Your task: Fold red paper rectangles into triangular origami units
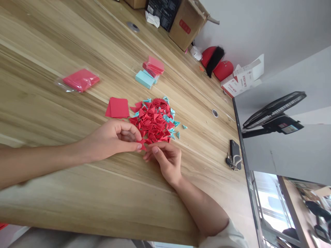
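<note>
- One folded red paper piece [141, 144], dial center, pinched in the left hand [117, 137]; right hand's [167, 160] grip unclear.
- Wood-grain tabletop [98, 199]; paper-triangle heap [153, 125], one o'clock.
- Black electric fan [274, 113], three o'clock.

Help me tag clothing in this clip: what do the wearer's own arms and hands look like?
Both the left hand and the right hand are bare, with no glove, ring or watch in sight. The left forearm is uncovered to the picture's edge; the right forearm meets a plain, pale off-white sleeve near the elbow.
</note>
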A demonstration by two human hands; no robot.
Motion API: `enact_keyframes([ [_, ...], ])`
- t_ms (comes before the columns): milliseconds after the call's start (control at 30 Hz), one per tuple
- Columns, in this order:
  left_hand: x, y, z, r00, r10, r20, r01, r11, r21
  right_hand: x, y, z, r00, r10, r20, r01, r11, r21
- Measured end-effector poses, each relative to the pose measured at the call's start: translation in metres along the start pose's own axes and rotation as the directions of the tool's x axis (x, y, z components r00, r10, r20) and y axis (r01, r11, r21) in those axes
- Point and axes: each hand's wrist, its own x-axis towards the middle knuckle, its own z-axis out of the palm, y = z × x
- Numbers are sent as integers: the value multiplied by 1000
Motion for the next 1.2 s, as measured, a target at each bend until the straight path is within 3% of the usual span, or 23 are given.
enact_keyframes([
  [167,-1,1,1,1000,31,-5,-31,999,10,2,-2,2,991,128,36,-129,991,23],
  [467,-2,2,3,999,36,12,-36,999,37,3,-4,3,987,151,61,-151,989,-9],
  [700,-2,1,2,999,34,6,-34,998,45,6,-4,0,977,206,52,-210,973,95],
  [867,-3,1,3,998,43,39,-46,996,71,8,-3,1,986,166,-16,-163,982,90],
  [1200,-9,5,8,992,47,119,-63,989,135,5,-5,5,996,84,28,-82,995,-53],
])
